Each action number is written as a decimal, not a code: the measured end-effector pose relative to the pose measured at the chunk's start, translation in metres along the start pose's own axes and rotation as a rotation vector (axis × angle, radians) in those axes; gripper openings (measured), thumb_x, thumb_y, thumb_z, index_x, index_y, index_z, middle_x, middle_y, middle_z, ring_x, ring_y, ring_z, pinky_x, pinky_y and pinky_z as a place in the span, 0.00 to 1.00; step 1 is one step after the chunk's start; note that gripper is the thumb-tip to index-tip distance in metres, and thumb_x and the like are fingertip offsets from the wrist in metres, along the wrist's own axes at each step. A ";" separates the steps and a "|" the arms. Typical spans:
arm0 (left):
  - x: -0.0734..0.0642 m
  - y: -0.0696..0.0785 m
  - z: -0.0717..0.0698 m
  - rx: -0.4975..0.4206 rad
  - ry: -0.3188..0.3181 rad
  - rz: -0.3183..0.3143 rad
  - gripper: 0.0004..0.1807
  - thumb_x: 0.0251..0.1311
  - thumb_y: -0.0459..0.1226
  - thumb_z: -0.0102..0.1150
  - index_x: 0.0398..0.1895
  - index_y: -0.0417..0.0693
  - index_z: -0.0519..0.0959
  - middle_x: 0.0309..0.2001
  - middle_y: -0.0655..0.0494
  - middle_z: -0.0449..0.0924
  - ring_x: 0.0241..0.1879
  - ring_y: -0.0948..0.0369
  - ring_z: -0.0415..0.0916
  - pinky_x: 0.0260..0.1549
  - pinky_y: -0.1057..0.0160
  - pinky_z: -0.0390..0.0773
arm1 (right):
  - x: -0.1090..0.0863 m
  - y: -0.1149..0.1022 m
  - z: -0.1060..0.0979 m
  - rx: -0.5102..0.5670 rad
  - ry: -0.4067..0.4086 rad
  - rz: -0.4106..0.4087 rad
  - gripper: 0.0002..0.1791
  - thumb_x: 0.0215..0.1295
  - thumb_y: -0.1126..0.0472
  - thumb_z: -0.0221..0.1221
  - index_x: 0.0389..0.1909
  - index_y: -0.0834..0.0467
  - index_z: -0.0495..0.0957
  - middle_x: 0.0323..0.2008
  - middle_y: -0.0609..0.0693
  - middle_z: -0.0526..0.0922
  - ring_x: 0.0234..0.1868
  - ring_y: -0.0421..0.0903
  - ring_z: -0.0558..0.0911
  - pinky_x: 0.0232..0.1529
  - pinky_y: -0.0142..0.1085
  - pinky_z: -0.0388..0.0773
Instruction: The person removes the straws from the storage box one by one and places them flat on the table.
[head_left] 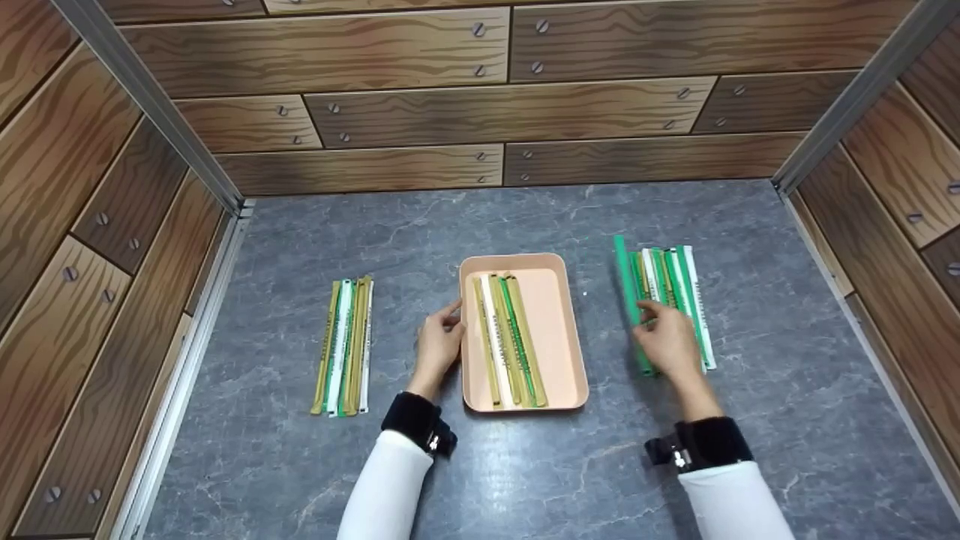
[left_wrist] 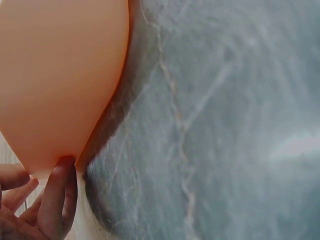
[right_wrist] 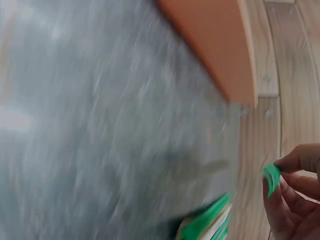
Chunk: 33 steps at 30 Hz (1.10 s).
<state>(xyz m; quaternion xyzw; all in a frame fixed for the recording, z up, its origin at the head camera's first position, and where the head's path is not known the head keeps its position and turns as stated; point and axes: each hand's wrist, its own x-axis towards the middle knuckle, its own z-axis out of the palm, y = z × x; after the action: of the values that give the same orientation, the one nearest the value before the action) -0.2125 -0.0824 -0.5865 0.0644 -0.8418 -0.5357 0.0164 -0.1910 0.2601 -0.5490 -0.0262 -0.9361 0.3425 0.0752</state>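
Note:
My right hand pinches a long, narrow green wrapped stick, like a wrapped straw, between thumb and fingers. It is beside the left edge of a row of similar green, white and gold sticks; the right wrist view shows its green end standing out from the fingertips. At the left rim of a pink tray, my left hand touches the side with its fingertips. Several gold, white and green sticks lie lengthwise in the tray's left half. The left wrist view shows fingers against the tray's outer wall.
Another row of gold, white and green sticks lies on the grey marbled table, left of the tray. Wood-patterned panels enclose the back and both sides, with metal rails along the edges.

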 end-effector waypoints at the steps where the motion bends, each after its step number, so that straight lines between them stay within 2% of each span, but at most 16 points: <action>1: 0.000 0.000 0.000 -0.002 0.000 0.002 0.24 0.54 0.27 0.54 0.57 0.47 0.74 0.39 0.43 0.80 0.37 0.56 0.79 0.34 0.60 0.77 | 0.001 0.006 -0.003 -0.018 0.002 0.019 0.22 0.51 0.70 0.56 0.51 0.66 0.74 0.35 0.59 0.79 0.32 0.54 0.79 0.28 0.46 0.75; 10: -0.001 0.001 0.000 0.008 -0.004 -0.010 0.24 0.55 0.29 0.54 0.57 0.49 0.74 0.38 0.46 0.80 0.37 0.57 0.78 0.34 0.61 0.77 | 0.007 0.046 -0.021 -0.184 0.006 0.177 0.22 0.57 0.65 0.50 0.54 0.63 0.74 0.42 0.60 0.79 0.35 0.57 0.78 0.27 0.47 0.71; 14: 0.000 0.001 0.000 0.019 0.004 -0.012 0.23 0.55 0.30 0.56 0.56 0.50 0.75 0.37 0.49 0.81 0.35 0.58 0.78 0.34 0.61 0.76 | 0.009 0.054 -0.026 -0.223 -0.027 0.241 0.22 0.60 0.63 0.49 0.55 0.61 0.73 0.45 0.60 0.78 0.39 0.59 0.77 0.29 0.48 0.71; 20: 0.000 0.001 0.000 -0.004 -0.011 -0.008 0.23 0.55 0.29 0.54 0.57 0.49 0.74 0.36 0.46 0.81 0.35 0.57 0.78 0.32 0.62 0.77 | 0.013 0.060 -0.031 -0.246 -0.068 0.287 0.22 0.63 0.63 0.46 0.58 0.62 0.70 0.49 0.62 0.76 0.42 0.61 0.75 0.26 0.48 0.71; 26: 0.000 0.001 0.000 -0.002 -0.015 -0.016 0.24 0.55 0.29 0.53 0.58 0.49 0.73 0.37 0.47 0.81 0.35 0.58 0.78 0.32 0.62 0.77 | 0.015 0.067 -0.033 -0.258 -0.029 0.293 0.20 0.64 0.61 0.48 0.57 0.61 0.71 0.50 0.63 0.75 0.40 0.61 0.76 0.26 0.50 0.70; 29: 0.000 0.001 0.000 0.000 -0.020 -0.019 0.24 0.56 0.29 0.53 0.58 0.49 0.73 0.39 0.46 0.80 0.36 0.58 0.78 0.33 0.62 0.77 | 0.015 0.066 -0.031 -0.248 0.032 0.257 0.20 0.63 0.60 0.51 0.55 0.62 0.72 0.50 0.64 0.74 0.42 0.63 0.74 0.30 0.54 0.70; 33: 0.000 0.000 0.000 0.002 -0.020 -0.019 0.24 0.56 0.29 0.53 0.58 0.49 0.73 0.39 0.45 0.80 0.36 0.58 0.78 0.34 0.62 0.77 | 0.012 0.049 -0.020 -0.195 0.095 0.176 0.18 0.62 0.60 0.53 0.53 0.61 0.75 0.49 0.62 0.74 0.42 0.61 0.75 0.32 0.52 0.71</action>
<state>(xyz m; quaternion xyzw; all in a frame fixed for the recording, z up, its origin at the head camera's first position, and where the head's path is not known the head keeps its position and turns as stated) -0.2129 -0.0826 -0.5862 0.0669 -0.8417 -0.5358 0.0027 -0.2000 0.3120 -0.5639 -0.1317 -0.9545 0.2534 0.0859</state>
